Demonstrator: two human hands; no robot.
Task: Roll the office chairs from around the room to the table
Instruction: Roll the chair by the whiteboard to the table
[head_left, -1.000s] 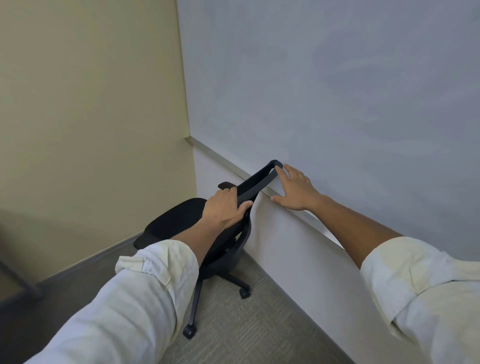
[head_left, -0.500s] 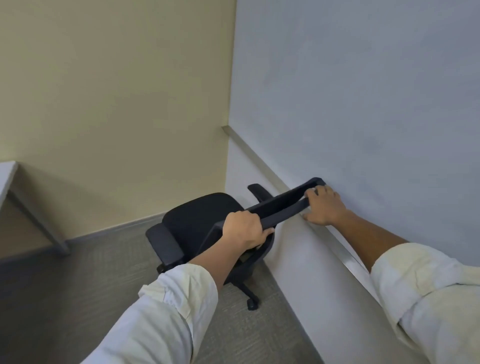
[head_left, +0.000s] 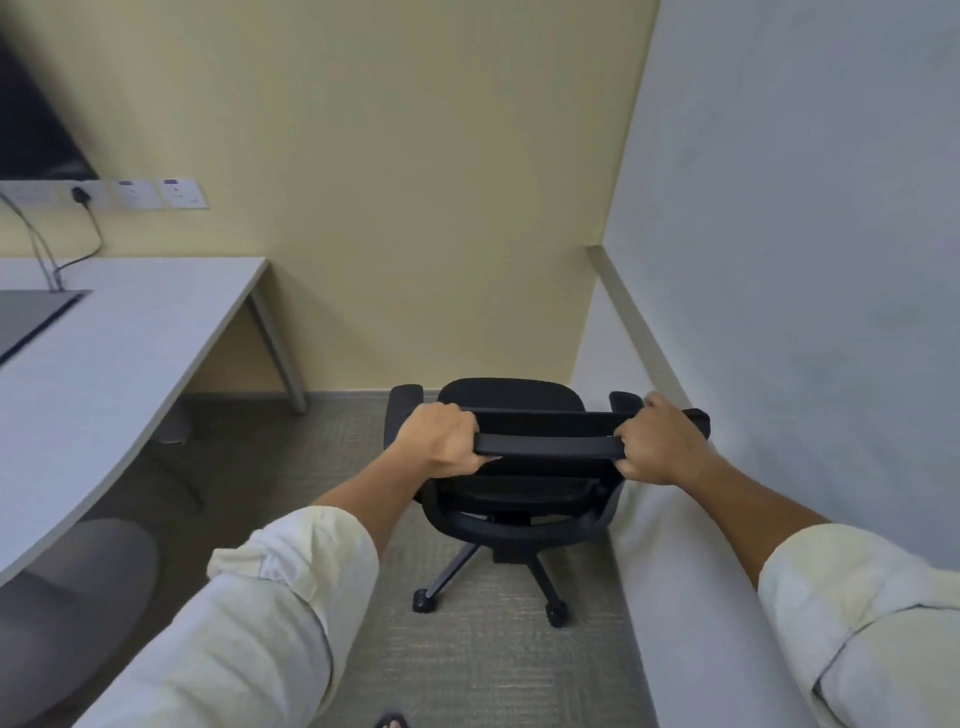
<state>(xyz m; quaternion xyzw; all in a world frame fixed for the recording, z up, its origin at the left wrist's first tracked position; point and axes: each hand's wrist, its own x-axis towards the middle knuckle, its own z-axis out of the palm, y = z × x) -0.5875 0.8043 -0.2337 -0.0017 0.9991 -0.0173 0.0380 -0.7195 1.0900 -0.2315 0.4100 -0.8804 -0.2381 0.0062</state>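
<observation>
- Over by the room's far corner, the black office chair (head_left: 511, 467) stands on the carpet straight ahead of the person, its seat pointing away toward the yellow wall (head_left: 415, 182).
- Left hand (head_left: 441, 441) is wrapped tight around the left end of the backrest's top bar (head_left: 545, 446); right hand (head_left: 657, 444) is clenched on the right end. Both fists closed, knuckles up.
- That bar runs left to right across the view, so the two hands sit level on it, neither clearly nearer.
- Right side is tight: the right armrest sits just beside the low ledge of the grey wall (head_left: 779, 260), though contact cannot be made out.
- Now the key line: the table (head_left: 130, 338) lies off to the left, well apart from the chair, with open carpet between.
- So the roll likely needs a swing to the left, right hand pushing round while the left acts as pivot.
- Casters (head_left: 556, 616) look free on the floor.
</observation>
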